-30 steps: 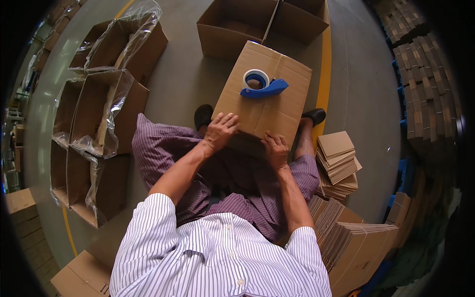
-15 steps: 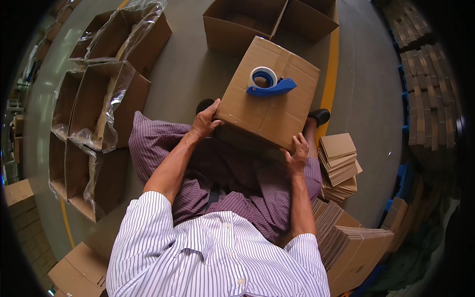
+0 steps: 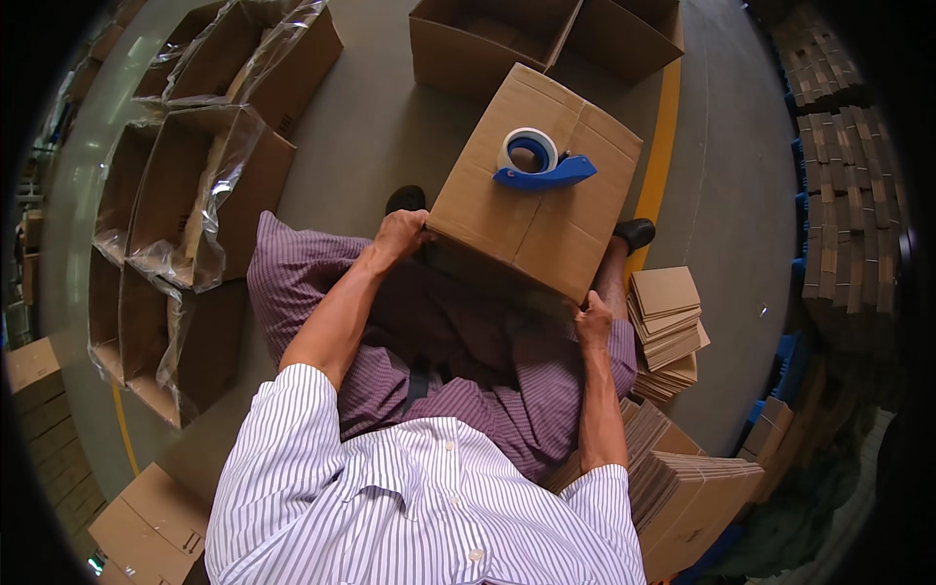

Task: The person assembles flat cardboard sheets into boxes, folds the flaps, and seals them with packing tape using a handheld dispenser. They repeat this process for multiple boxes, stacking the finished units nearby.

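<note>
A closed cardboard box (image 3: 487,210) stands between my legs, its near side turned toward me. On its top lies a blue tape dispenser (image 3: 551,174) with a roll of clear tape (image 3: 514,143) fitted in it. My left hand (image 3: 402,236) is closed on the near left corner of the box, fingers curled and partly hidden against the cardboard. At the near right corner my right hand (image 3: 592,322) also grips, its thumb against the edge and its fingers folded. The near side of the box lies in shadow.
Open cartons with clear plastic liners (image 3: 185,195) line the left. Two joined open cartons (image 3: 487,49) stand beyond the box. Flat cardboard pieces (image 3: 666,322) and bundled flat cartons (image 3: 692,507) are at my right. More stacks (image 3: 843,205) rise at the far right.
The fingers of both hands have curled in and closed on the near corners of the box. In the picture, the box with the dispenser sits slightly farther right.
</note>
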Demonstrator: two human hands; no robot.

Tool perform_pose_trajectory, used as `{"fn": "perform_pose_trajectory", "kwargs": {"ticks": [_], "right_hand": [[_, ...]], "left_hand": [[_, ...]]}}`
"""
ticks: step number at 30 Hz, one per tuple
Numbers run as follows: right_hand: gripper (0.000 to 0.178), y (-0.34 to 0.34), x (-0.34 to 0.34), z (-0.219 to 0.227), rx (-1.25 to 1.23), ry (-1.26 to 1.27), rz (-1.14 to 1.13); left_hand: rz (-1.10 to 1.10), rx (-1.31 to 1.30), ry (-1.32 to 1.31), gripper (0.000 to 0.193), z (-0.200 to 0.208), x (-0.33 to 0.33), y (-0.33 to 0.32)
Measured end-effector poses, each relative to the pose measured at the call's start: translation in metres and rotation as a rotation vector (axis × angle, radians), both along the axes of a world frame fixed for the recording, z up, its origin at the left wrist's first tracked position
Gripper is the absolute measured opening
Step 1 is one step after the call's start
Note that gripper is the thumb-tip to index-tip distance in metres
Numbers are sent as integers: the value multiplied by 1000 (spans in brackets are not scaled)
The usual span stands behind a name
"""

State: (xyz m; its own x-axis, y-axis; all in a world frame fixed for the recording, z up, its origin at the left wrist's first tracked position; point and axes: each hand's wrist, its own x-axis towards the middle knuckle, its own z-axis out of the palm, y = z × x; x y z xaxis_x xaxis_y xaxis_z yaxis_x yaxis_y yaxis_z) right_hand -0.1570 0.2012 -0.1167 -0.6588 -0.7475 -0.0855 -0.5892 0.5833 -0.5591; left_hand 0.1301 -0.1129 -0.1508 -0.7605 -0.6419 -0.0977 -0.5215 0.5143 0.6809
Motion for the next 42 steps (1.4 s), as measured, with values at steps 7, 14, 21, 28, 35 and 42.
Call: {"fn": "perform_pose_trajectory", "kwargs": {"ticks": [7, 14, 21, 28, 35, 42], "right_hand": [[36, 0, -3, -25, -35, -105, -35], [27, 4, -12, -79, 162, -88, -179], [31, 3, 30, -100, 158, -98, -140], [42, -15, 71, -39, -330, -5, -622], [65, -45, 117, 0, -259, 255, 45], [84, -52, 125, 13, 8, 209, 157]], "left_hand": [[18, -10, -10, 27, -21, -7, 2], [48, 51, -77, 36, -32, -8, 15], [310, 14, -144, 59, 1, -10, 23], [72, -307, 307, 55, 68, -39, 36], [-159, -462, 257, 70, 107, -90, 39], [-266, -438, 114, 75, 85, -122, 8]]}}
